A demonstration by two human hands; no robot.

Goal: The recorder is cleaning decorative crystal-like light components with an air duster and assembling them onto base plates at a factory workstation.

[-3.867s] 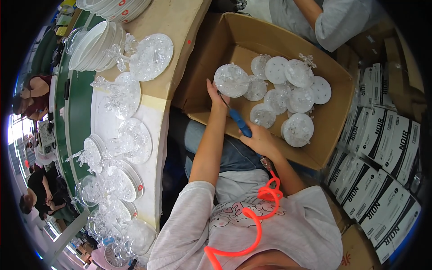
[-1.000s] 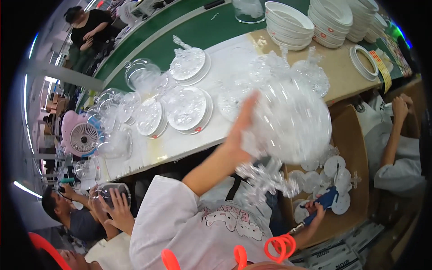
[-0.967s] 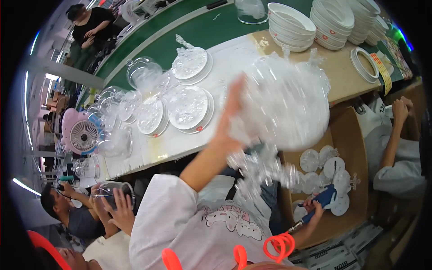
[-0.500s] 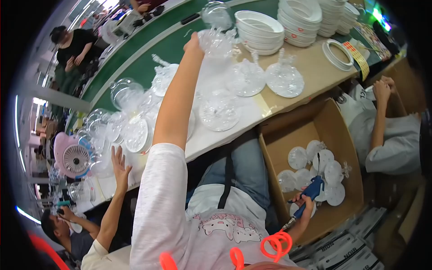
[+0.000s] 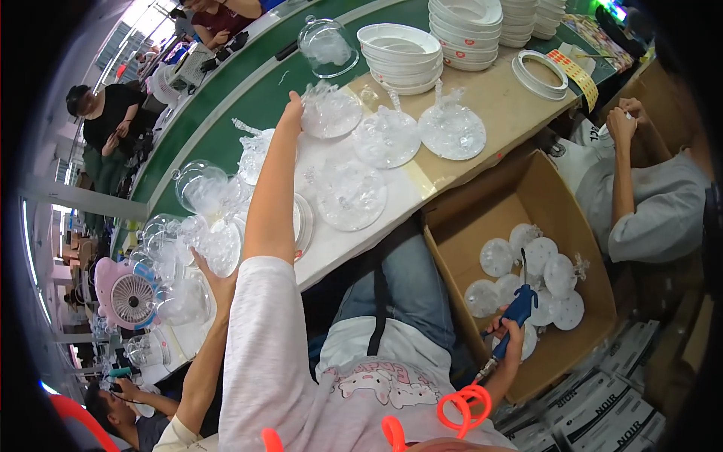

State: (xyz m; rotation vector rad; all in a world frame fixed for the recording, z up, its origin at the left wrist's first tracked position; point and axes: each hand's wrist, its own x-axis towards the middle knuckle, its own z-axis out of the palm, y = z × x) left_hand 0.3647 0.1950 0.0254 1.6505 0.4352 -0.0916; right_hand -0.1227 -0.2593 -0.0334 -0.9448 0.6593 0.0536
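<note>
Resting at the left edge of a clear ornament disc, the left hand reaches to the far part of the surface. Its fingers are partly extended; whether they grip the rim or merely touch it, cannot tell. The disc lies on the surface, ornament side up. Right hand: curled closed round the handle of a blue air gun, slim nozzle pointing away from the body, over an open cardboard box. An orange coiled hose shows just below the right hand. The box contains a loose cluster of round white discs, several overlapping. On the surface, near the left hand's disc, are three similar pieces: one just right of it, another farther right, a third nearer the body. Beyond these: a stack of white round bases, with a second stack beside it. A clear dome stands on the green strip, white material inside. Farther right lie a white ring and a yellow label strip. At left, a co-worker's hand is beside another ornament disc; a pink fan stands farther left.
</note>
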